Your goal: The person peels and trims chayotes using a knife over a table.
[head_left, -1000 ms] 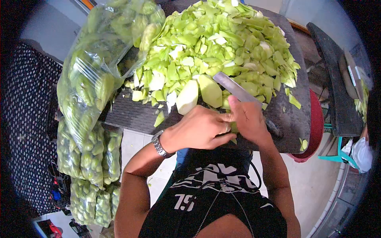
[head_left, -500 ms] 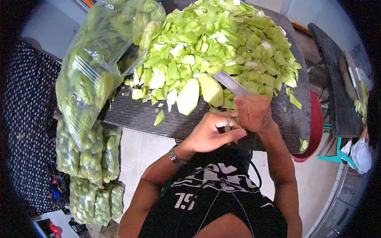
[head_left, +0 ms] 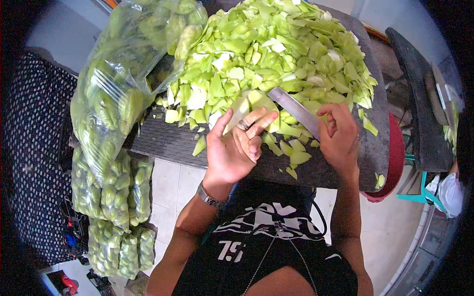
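My right hand [head_left: 340, 133] grips a knife [head_left: 296, 112], its broad flat blade pointing up and left over the pile. Turned palm up, my left hand [head_left: 234, 145] holds nothing; some fingers stretch out while others curl in. Behind those fingers lie two large pale peeled pieces [head_left: 260, 100] of a green fruit or vegetable, partly hidden. A big heap of thin green slices [head_left: 276, 54] covers much of the dark ridged table [head_left: 173, 148]. Between my hands, several loose cut slices [head_left: 298, 157] rest near the table's front edge.
A clear plastic bag [head_left: 111, 89] full of whole green produce hangs over the table's left side. Several smaller filled bags [head_left: 116, 197] sit below it. At right are a red tub [head_left: 392, 163], a teal stand [head_left: 419, 197] and a dark chair-like panel [head_left: 412, 93].
My hands have moved apart: the left went left and up and opened, the right shifted right with the knife. More loose slices now show between them on the table.
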Demonstrator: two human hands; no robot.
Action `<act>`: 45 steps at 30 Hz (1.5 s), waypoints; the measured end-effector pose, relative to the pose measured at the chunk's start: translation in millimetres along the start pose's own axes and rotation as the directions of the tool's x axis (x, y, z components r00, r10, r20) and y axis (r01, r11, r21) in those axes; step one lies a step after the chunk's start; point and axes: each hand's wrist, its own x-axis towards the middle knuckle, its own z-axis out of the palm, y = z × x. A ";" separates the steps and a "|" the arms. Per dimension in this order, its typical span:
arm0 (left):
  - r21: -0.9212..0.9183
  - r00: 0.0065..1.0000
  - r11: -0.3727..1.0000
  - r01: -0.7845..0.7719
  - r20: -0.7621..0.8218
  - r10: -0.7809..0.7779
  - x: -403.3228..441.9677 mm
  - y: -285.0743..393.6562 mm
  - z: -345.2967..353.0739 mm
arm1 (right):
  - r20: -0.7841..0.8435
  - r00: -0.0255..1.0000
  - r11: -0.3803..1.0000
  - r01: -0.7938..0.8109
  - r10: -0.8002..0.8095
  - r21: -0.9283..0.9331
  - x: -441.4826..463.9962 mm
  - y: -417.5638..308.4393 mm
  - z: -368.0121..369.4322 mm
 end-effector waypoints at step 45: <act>0.274 0.983 0.946 0.171 -0.108 -0.147 -6.7 -20.8 10.8 | 0.458 0.887 0.493 -0.426 0.062 0.759 -9.4 -32.8 23.9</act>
